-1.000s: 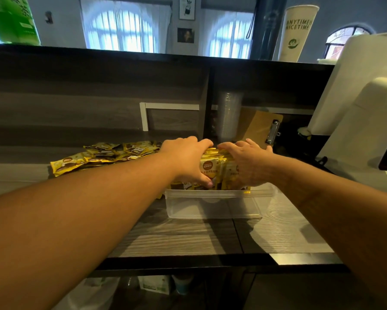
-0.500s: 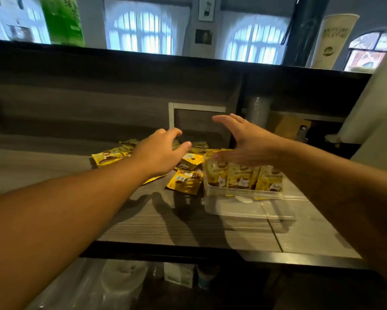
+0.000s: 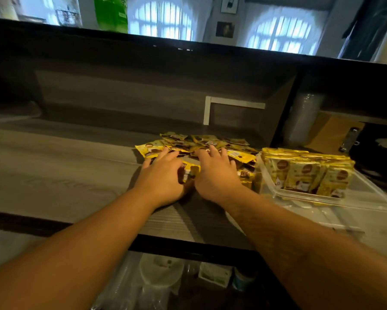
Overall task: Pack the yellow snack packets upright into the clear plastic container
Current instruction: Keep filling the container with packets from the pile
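A grey wood-grain counter (image 3: 65, 175) is seen, its dark front edge running below both forearms. Toward its right end a clear plastic container (image 3: 335, 198) is set, with yellow snack packets (image 3: 304, 171) stood upright in a row inside. Just left of the container, toward the back edge, a loose pile of packets (image 3: 201, 142) is spread flat. The left hand (image 3: 161, 175) and right hand (image 3: 214, 173) are laid on the pile's near side, fingers splayed, one packet (image 3: 190, 172) lying between them; whether it is pinched cannot be told.
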Tool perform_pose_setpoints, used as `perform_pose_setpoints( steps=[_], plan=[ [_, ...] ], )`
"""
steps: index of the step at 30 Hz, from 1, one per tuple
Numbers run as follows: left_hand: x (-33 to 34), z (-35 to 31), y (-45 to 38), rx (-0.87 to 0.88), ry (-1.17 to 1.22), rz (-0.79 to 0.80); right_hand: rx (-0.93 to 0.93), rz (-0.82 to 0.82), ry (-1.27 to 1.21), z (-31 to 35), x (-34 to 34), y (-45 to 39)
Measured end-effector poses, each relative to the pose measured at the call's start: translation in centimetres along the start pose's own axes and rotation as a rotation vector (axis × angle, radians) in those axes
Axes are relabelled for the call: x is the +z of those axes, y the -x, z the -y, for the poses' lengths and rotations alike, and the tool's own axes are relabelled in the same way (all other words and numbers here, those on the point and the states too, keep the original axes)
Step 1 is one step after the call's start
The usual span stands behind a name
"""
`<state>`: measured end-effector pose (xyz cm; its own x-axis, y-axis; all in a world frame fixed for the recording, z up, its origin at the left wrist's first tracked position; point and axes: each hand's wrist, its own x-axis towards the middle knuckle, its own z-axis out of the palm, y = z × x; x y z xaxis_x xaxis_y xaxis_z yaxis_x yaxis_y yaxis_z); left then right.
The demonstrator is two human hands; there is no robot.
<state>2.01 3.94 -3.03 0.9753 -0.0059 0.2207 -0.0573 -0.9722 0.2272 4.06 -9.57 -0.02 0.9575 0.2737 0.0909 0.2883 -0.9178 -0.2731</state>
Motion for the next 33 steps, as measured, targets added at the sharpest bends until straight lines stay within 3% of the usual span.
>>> perform_pose_setpoints(
  steps=[5,9,12,16,20,23,28,33],
  plan=[
    [0.1,0.3,0.1,-0.006,0.247,-0.051,-0.076,0.003,-0.027,-0.7,1.4,-0.6],
    [0.3,0.7,0.0,0.040,0.268,-0.095,-0.191,0.083,-0.153,-1.8,1.7,-0.4],
    [0.4,1.1,-0.4,0.013,0.378,-0.240,-0.270,0.134,-0.219,-2.4,1.3,0.2],
    [0.7,2.6,-1.2,-0.135,0.316,-0.461,-0.325,0.016,-0.104,-2.2,1.8,0.3],
    [0.4,3.1,-1.5,-0.359,0.221,-0.170,-0.340,-0.097,-0.081,-2.0,1.9,0.4],
    [0.2,2.8,-1.5,-0.393,0.296,-0.222,-0.277,-0.186,-0.086,-2.2,1.9,0.5],
    [-0.1,2.7,-0.9,-0.439,0.154,-0.201,-0.170,-0.399,-0.588,-2.1,1.4,0.9],
    [-0.4,2.2,-0.7,-0.421,0.170,-0.176,-0.020,-0.361,-0.968,-1.7,0.9,1.0]
  ],
)
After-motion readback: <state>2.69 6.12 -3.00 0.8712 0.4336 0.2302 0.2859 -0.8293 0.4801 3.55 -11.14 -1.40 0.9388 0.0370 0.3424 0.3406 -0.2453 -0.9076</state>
